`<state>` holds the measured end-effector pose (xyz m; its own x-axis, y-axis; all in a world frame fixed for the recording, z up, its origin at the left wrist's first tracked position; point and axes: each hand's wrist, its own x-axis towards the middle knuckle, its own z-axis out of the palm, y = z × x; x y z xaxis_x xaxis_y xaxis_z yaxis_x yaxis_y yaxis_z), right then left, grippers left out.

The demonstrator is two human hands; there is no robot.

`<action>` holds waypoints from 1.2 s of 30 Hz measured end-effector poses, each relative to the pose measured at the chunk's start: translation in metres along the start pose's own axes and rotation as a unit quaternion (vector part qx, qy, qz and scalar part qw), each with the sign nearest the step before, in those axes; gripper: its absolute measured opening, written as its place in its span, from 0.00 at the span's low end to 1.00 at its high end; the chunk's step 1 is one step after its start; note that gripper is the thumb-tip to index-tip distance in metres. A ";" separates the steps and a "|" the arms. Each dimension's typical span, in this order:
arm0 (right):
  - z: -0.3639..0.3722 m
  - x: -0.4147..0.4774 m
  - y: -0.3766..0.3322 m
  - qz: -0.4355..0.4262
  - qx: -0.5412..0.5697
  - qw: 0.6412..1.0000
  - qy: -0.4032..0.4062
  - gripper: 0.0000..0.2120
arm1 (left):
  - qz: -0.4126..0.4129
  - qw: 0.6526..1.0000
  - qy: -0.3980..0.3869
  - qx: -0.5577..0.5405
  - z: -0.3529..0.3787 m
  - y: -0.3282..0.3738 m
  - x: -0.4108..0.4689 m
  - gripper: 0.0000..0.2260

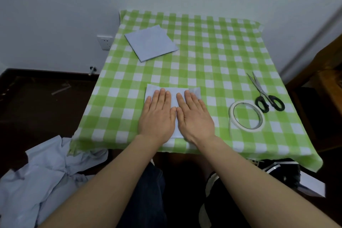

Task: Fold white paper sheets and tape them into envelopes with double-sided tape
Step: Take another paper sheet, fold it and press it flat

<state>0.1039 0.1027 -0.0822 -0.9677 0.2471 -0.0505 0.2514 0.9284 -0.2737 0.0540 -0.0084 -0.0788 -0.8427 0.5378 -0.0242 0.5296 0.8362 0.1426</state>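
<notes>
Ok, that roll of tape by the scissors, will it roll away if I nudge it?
Probably not: the tape roll lies flat on the checked cloth, so it should slide. It's a thin hollow ring, likely light.

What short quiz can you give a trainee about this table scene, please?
1. True or false: the left hand and the right hand lie flat on the folded white paper.
2. Which lies nearer the right hand? A) scissors B) tape roll
3. Fill in: the scissors lie on the person's ___ side.
Key: 1 true; 2 B; 3 right.
</notes>
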 end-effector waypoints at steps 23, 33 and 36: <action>0.003 -0.001 -0.001 0.008 -0.019 1.000 0.003 0.38 | -0.018 1.000 -0.012 -0.013 0.002 -0.002 0.002 0.24; 0.002 -0.001 -0.002 0.010 -0.025 1.000 0.001 0.37 | -0.019 1.000 -0.009 -0.022 0.002 -0.003 0.001 0.24; 0.002 0.000 -0.002 0.011 -0.023 1.000 -0.001 0.33 | -0.019 1.000 -0.012 -0.016 0.002 -0.002 0.001 0.24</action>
<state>0.1037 0.1003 -0.0839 -0.9619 0.2670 -0.0589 0.2734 0.9346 -0.2274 0.0520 -0.0097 -0.0807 -0.8597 0.5081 -0.0531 0.4933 0.8527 0.1719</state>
